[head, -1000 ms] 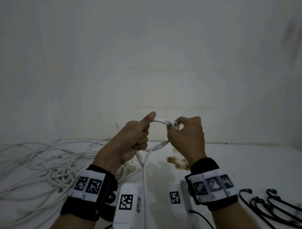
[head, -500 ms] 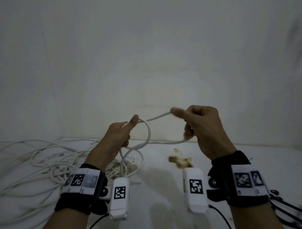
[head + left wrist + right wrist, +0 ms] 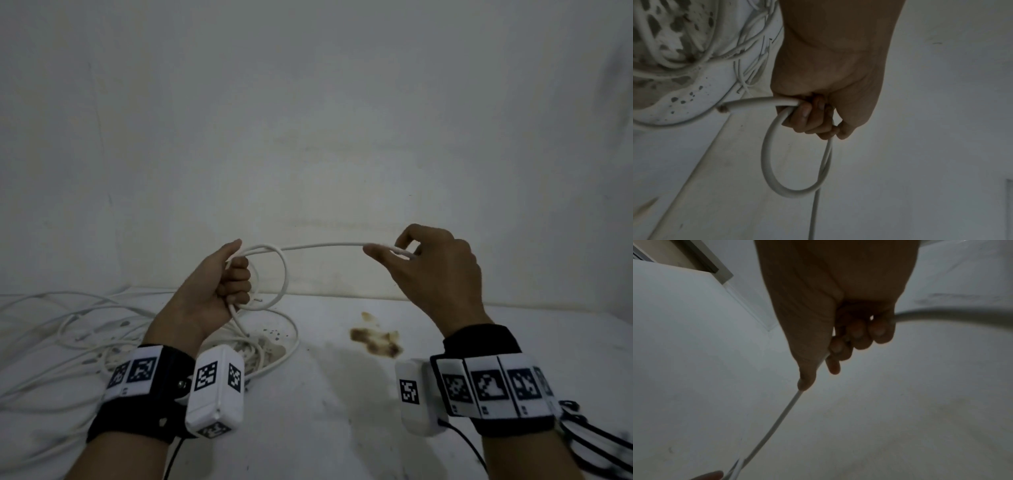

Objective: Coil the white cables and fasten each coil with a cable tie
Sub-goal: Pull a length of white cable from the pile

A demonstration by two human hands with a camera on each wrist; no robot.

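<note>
Black cable ties (image 3: 603,442) at the table's (image 3: 342,428) near right edge, untouched. Above the middle, left hand (image 3: 212,291) fisted on 1 small loop of white cable (image 3: 322,245), right hand (image 3: 435,270) pinching the run stretched between, hands well apart. Loose tangle (image 3: 68,329) along the left edge. Seemingly light, springy, smooth: best gripped where turns cross.
</note>
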